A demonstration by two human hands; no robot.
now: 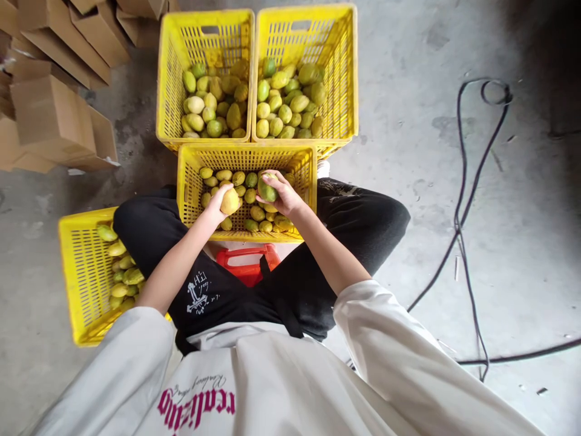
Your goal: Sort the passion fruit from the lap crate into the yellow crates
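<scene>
My left hand (218,203) is closed round a yellow mango-like fruit (229,202), whose rounded end shows past the fingers. To its right, my right hand (284,194) grips a larger green fruit (267,189) with a yellowish patch; the fingers wrap over its top and side. Both hands are over the near yellow crate (247,152), which stands between my knees. Several smaller yellow-green fruits (256,213) lie inside it, partly hidden by the hands.
Behind stand two yellow crates, the left crate (169,72) and the right crate (348,72), both holding yellow-green fruits. Another crate (84,272) with fruit is beside my left leg. A red plastic object (249,274) lies between my legs. Cardboard boxes (52,115) and a black cable (465,206) are on the floor.
</scene>
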